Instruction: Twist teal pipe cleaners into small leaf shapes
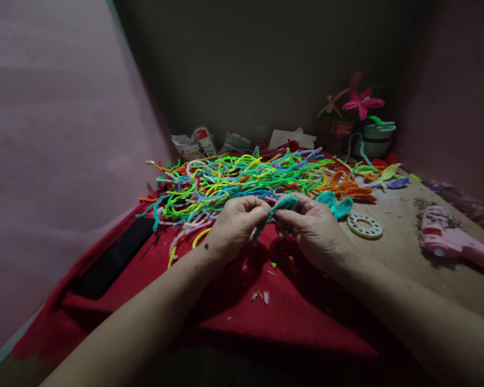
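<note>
Between my two hands is a teal pipe cleaner (284, 204), bent into a leaf-like loop with a tail hanging down. My left hand (239, 223) pinches its left end between thumb and fingertips. Thumb and fingers of my right hand (308, 223) are closed on the looped part, and they partly cover it. Just beyond my right hand lie finished-looking teal petals (341, 207). Behind both hands spreads a large heap of pipe cleaners (234, 180) in green, yellow, blue, pink and orange.
A black phone (115, 258) lies on the red cloth (234, 317) at left. To the right are a white ring with holes (364, 226), a pink glue gun (455, 239) and orange petals (347, 189). At the back stand a pink flower (363, 102) and a pale pot (373, 140).
</note>
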Motion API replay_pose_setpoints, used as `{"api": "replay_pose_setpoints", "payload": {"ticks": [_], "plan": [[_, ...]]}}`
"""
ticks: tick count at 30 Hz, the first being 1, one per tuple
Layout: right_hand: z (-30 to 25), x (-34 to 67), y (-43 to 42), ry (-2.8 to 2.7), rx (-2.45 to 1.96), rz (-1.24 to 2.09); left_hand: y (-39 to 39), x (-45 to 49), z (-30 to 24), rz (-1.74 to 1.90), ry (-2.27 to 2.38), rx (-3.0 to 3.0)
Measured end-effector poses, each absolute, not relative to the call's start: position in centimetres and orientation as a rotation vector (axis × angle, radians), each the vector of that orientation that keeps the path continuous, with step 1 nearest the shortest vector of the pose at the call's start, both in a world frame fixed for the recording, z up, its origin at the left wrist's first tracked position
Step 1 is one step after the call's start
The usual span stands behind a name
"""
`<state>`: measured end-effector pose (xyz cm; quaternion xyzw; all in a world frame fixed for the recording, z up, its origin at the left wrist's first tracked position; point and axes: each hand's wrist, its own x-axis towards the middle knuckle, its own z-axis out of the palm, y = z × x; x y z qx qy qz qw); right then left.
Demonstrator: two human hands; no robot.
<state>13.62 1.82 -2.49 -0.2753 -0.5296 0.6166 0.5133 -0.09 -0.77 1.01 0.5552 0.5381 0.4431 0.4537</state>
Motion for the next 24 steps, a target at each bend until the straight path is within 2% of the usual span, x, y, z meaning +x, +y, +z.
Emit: {"api": "replay_pose_setpoints", "payload": {"ticks": [11, 20, 24], "plan": [[-2.6, 13.5, 1.7, -1.306, -0.66, 1.44, -0.9, 0.5, 0.4, 1.132, 1.467, 1.595], [-3.0, 13.4, 1.8, -1.303, -0.595, 1.477, -1.6, 0.8, 1.5, 1.009, 1.326, 1.477], [-2.8, 13.5, 1.8, -1.289, -0.566, 1.497, -2.1, -0.7, 1.8, 1.156, 1.444, 1.439]]}}
